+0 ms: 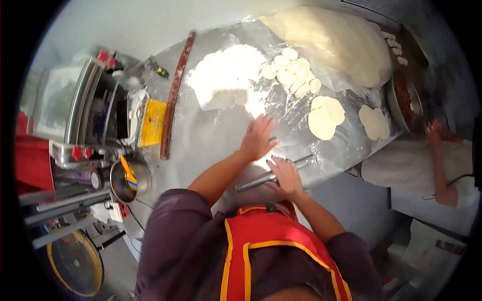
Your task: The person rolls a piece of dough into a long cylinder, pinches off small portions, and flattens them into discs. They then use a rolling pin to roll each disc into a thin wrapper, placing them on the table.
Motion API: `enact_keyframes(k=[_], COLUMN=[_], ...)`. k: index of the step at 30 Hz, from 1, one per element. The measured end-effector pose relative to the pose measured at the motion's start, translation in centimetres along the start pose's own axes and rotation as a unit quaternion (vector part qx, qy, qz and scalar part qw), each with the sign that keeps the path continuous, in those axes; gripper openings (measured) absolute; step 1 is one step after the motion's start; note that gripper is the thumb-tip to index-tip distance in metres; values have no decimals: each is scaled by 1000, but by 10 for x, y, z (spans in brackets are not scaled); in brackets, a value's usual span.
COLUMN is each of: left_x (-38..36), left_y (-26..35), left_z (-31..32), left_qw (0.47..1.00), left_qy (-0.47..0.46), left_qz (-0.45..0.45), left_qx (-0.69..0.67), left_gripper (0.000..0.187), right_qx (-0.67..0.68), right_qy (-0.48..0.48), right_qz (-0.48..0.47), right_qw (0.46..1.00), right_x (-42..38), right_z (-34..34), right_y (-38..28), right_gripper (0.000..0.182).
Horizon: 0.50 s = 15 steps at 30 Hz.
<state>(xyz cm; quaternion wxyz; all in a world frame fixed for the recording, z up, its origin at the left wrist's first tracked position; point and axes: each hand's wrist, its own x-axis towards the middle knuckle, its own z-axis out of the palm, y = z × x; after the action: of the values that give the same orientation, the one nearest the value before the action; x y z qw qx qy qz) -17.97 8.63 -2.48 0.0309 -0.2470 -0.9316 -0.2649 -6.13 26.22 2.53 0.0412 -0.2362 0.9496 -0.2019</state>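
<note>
My left hand (pixel 258 137) is over the metal tabletop beside the loose flour (pixel 228 62), its fingers stretched out and partly spread. A small dark bit shows by its fingertips, too blurred to name. My right hand (pixel 287 178) lies across a thin metal rolling pin (pixel 251 184), fingers over the far side and thumb on the near side. Beyond it are overlapping flattened dough rounds (pixel 324 119) and another flat piece of dough (pixel 374 123). Farther back sits a cluster of small dough balls (pixel 296 75).
A large dough mass (pixel 336 42) under plastic fills the back. A bowl of reddish filling (pixel 399 103) stands right, near another person's hands (pixel 436 133). At left are a red-brown bar (pixel 178 95), a yellow container (pixel 153 123) and a metal pot (pixel 143 180).
</note>
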Motion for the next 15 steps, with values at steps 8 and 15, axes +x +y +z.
enact_keyframes(k=[8, 15], left_x=[-91, -150], left_y=[18, 12], left_z=[-46, -52], left_qw=[984, 987], left_qy=[8, 26], left_qz=[-156, -136], left_qx=[-87, 76], left_gripper=[34, 63], right_qx=[-2, -52], right_qy=[25, 89], right_qz=[-8, 104], right_qw=[1000, 989], right_x=[4, 11], right_z=[-7, 26], right_y=[2, -23], right_gripper=[35, 57])
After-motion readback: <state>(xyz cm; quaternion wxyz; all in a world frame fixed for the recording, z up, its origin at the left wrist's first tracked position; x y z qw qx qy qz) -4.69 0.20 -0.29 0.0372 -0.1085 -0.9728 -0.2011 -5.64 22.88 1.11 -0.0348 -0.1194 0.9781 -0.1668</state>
